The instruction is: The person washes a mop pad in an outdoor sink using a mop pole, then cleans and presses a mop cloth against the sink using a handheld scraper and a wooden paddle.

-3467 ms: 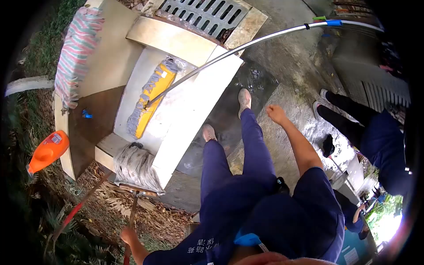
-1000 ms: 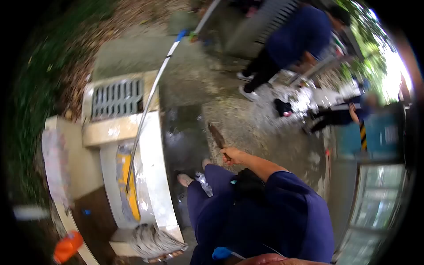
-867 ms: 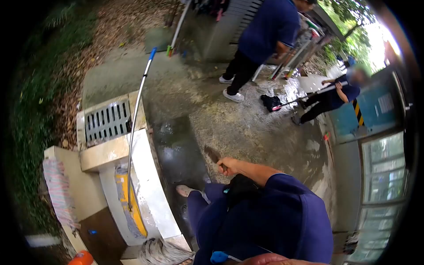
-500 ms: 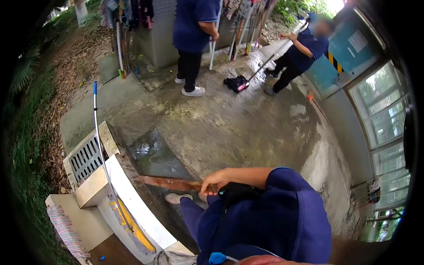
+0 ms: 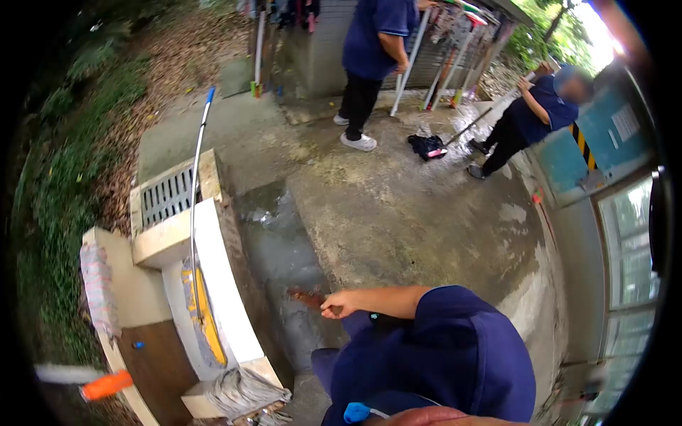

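My right hand [image 5: 341, 304] is wrapped round one end of a reddish-brown, worn stick-like piece [image 5: 307, 297], which points left over the wet dark strip of ground. My left hand is out of view. To the left, a mop with a yellow flat head [image 5: 206, 319] rests in the white-walled basin [image 5: 226, 284], its long metal pole [image 5: 196, 170] leaning up past the drain grate. A grey string mop head [image 5: 245, 392] lies over the basin's near corner.
A drain grate [image 5: 168, 197], a striped cloth [image 5: 99, 287] and an orange bottle [image 5: 106, 385] are around the basin. Two people in dark blue stand farther off, one [image 5: 536, 106] holding a mop with a black head [image 5: 428, 146]. More poles lean on a wall; glass windows [image 5: 632, 248] stand right.
My left hand, earlier at a pole by the basin, has left view. My right hand, empty at first, now holds the reddish-brown piece. The view has turned toward the yard.
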Demonstrator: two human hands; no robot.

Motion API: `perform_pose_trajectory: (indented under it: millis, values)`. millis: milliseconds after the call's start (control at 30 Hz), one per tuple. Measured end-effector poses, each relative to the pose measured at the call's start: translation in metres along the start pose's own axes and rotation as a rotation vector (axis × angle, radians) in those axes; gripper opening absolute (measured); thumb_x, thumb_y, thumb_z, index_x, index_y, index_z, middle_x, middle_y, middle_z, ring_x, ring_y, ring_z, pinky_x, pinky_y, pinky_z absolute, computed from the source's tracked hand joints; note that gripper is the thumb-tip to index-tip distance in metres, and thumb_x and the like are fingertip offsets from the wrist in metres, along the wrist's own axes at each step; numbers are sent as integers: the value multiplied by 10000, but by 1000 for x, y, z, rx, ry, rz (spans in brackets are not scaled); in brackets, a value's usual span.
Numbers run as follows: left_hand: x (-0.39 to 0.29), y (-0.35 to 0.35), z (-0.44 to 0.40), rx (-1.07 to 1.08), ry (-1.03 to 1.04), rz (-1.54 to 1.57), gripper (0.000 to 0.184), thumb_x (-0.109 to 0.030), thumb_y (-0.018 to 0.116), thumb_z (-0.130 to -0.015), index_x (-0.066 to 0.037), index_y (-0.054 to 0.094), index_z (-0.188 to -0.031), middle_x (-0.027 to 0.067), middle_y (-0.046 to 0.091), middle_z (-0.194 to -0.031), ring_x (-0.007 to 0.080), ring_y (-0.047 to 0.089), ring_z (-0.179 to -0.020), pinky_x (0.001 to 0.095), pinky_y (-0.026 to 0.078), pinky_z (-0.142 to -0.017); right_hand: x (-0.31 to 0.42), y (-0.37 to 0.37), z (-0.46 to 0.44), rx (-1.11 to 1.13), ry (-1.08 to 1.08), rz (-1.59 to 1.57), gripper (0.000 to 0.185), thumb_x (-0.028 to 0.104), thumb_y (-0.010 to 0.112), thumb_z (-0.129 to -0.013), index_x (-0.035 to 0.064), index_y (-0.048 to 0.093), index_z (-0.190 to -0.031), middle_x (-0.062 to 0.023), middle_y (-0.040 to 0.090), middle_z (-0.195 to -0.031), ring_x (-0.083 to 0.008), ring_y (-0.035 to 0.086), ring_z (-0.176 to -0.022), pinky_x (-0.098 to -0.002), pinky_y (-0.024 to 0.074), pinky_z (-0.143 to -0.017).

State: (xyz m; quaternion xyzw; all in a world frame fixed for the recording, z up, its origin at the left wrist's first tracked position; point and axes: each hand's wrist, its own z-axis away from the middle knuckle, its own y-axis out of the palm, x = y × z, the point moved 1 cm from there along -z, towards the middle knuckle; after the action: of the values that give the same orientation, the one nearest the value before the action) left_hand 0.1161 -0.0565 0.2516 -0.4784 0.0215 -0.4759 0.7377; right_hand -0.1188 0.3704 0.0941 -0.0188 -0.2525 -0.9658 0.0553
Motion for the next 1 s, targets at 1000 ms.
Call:
perform_pose_trajectory:
  millis: [1000]
  values:
    - [151, 423, 211, 126, -304, 724, 424, -235, 668, -695, -45, 516, -1042, 184, 621, -769, 346, 614, -749, 429, 492, -682, -216, 141, 0, -290, 164, 1134, 218, 200, 567, -796, 20, 482, -885, -56, 519, -597, -175, 483, -416, -294, 446, -410]
